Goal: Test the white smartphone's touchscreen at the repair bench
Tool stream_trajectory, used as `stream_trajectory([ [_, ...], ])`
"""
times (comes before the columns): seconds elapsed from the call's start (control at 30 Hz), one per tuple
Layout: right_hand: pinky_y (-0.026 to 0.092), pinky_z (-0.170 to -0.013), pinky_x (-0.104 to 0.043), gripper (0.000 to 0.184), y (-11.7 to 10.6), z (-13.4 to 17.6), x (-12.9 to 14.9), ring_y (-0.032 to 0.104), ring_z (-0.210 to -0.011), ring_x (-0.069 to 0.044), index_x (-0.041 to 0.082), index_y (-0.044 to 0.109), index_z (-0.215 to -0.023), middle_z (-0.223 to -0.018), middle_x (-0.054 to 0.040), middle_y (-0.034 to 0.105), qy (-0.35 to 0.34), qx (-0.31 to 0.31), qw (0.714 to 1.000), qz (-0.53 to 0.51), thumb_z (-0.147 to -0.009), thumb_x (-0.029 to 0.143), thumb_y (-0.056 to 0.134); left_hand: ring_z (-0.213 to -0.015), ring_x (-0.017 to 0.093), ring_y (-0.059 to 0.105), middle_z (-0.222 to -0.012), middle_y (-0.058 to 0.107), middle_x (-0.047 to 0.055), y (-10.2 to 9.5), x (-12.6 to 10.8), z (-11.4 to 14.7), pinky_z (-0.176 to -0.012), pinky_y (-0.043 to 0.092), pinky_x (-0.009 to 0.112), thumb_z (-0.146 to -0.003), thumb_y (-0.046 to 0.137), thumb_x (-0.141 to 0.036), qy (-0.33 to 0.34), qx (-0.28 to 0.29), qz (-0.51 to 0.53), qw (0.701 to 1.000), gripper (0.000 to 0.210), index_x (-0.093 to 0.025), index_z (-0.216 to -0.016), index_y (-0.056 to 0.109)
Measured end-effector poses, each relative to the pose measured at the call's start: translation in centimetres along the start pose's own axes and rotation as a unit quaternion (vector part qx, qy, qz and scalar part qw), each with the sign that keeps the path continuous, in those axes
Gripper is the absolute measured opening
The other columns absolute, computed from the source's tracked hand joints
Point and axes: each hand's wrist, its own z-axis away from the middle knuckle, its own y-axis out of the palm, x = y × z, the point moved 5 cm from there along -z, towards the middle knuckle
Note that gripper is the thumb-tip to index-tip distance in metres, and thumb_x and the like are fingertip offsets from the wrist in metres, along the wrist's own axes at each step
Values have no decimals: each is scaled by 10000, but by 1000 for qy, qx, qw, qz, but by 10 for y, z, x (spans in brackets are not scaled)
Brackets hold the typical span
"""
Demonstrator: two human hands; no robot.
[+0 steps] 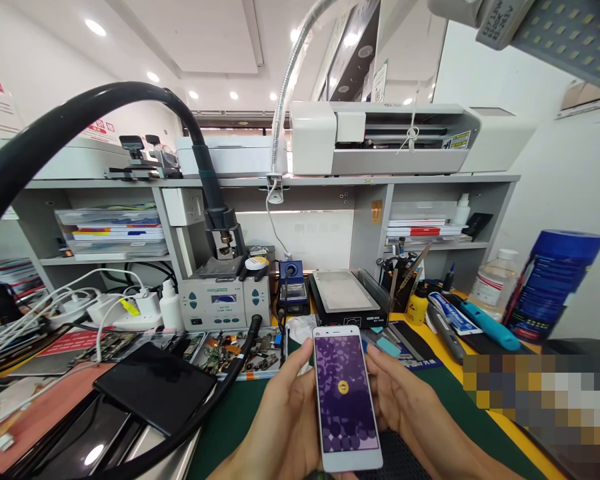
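A white smartphone is held upright, its lit screen facing me with a purple pattern and a small yellow icon in the middle. My left hand grips its left edge, the thumb near the upper corner. Along the right edge, my right hand closes on the phone too, with its thumb by the upper side. The fingers behind the phone are mostly hidden. Under the hands lies a dark green work mat.
A hot-air station stands behind on the left, its thick black hose arching to the front. Near it is a tray of circuit boards. Tablets and phones pile up at left. A flat heating plate, bottles and tools stand at the back right.
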Motion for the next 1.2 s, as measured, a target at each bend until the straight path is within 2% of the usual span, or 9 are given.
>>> stream_trajectory([
  [0.17, 443, -779, -357, 523, -2, -2, -1, 649, -753, -206, 193, 666, -1181, -895, -56, 747, 6, 3, 1000, 18, -987, 566, 356, -933, 310, 671, -1215, 632, 195, 1, 0, 0, -634, 604, 413, -942, 352, -669, 0, 28, 11, 1000, 721, -150, -1424, 495],
  [0.37, 456, -688, -319, 393, 0, -3, 4, 627, -706, -183, 213, 677, -1092, -834, -26, 712, -14, 7, 1000, 19, -928, 532, 517, -865, 284, 668, -1181, 641, 199, -1, -2, -1, -559, 572, 361, -930, 324, -702, 6, 29, 20, 999, 744, -151, -1386, 529],
  [0.57, 472, -745, -336, 394, -6, -5, -3, 649, -756, -185, 249, 636, -1209, -883, -18, 730, -9, -25, 999, 44, -897, 488, 624, -863, 291, 669, -1211, 633, 211, -1, -3, -1, -530, 566, 366, -926, 346, -695, 12, 15, 15, 1000, 728, -161, -1386, 525],
  [0.73, 475, -725, -352, 382, 1, -4, 4, 638, -732, -192, 207, 652, -1040, -875, -37, 717, -14, 18, 999, 32, -938, 547, 512, -833, 284, 678, -1143, 653, 200, -1, -3, -1, -530, 575, 367, -927, 344, -697, 16, 12, 12, 1000, 729, -147, -1355, 558],
  [0.93, 468, -769, -377, 493, 1, -4, 5, 652, -765, -211, 163, 662, -1060, -899, -82, 740, 3, 33, 999, 27, -984, 559, 377, -821, 288, 679, -977, 666, 162, -2, -4, -1, -528, 579, 365, -924, 342, -704, 15, 16, 15, 1000, 737, -128, -1304, 600],
  [1.0, 468, -769, -380, 498, 0, -4, 5, 650, -768, -213, 160, 670, -1046, -889, -86, 740, -1, 39, 999, 28, -989, 552, 367, -817, 283, 676, -1002, 665, 169, -3, -4, -1, -525, 578, 365, -923, 353, -703, 17, 13, 16, 1000, 731, -124, -1288, 609],
  [1.1, 472, -765, -376, 454, 0, -3, 9, 648, -776, -205, 189, 652, -1172, -939, -75, 741, -16, 54, 998, 30, -989, 513, 393, -809, 270, 672, -1100, 656, 193, -4, -4, -1, -531, 578, 368, -916, 376, -705, 19, 7, 17, 1000, 722, -126, -1274, 614],
  [1.17, 473, -780, -369, 406, 1, -2, 11, 660, -831, -208, 228, 601, -1293, -1022, -68, 738, -22, 76, 996, 40, -947, 420, 505, -790, 258, 667, -1111, 654, 195, -6, -6, 1, -534, 577, 368, -910, 395, -704, 24, -5, 18, 1000, 712, -128, -1267, 615],
  [1.2, 473, -787, -359, 449, 1, -2, 12, 666, -874, -213, 245, 577, -1331, -1066, -66, 734, -21, 89, 995, 47, -892, 343, 583, -784, 255, 667, -1108, 656, 193, -6, -7, 1, -535, 576, 368, -908, 403, -703, 27, -10, 18, 999, 707, -132, -1268, 613],
])
